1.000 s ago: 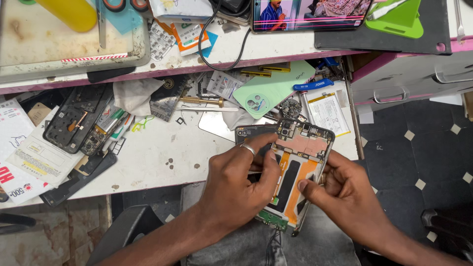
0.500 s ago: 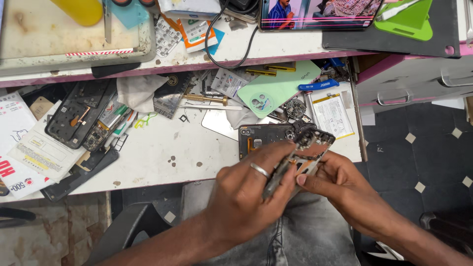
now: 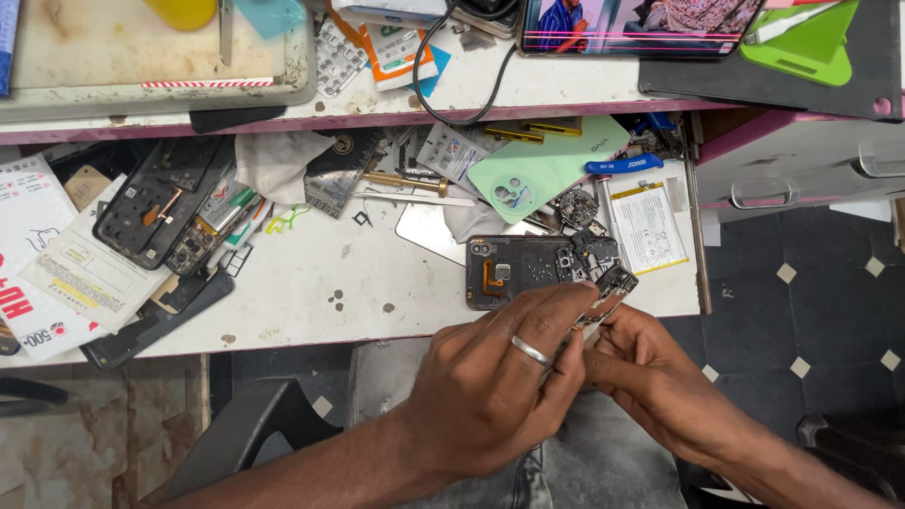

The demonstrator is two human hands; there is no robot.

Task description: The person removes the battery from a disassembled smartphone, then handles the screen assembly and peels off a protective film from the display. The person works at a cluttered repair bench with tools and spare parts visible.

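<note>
Both my hands hold an opened phone body [image 3: 603, 294] edge-on over my lap, just below the white work table [image 3: 358, 273]. My left hand [image 3: 500, 386], with a ring on one finger, wraps over the phone from the left and hides most of it. My right hand [image 3: 650, 377] grips it from the right and below. Only the phone's top end with its circuit parts shows between the fingers. A dark phone back cover [image 3: 518, 271] with an orange flex cable lies on the table right behind the hands.
A white battery [image 3: 649, 226], a mint green back cover [image 3: 542, 170], a blue tool [image 3: 622, 166] and a brass screwdriver [image 3: 405, 181] lie behind. Dismantled phones [image 3: 156, 212] and packets sit at left. A grey tray [image 3: 141, 57] and a lit screen [image 3: 632, 24] stand on the upper shelf.
The phone lay flat and open-side up in my hands; it is now turned on edge, and my left hand has closed over it. The dark back cover is now uncovered.
</note>
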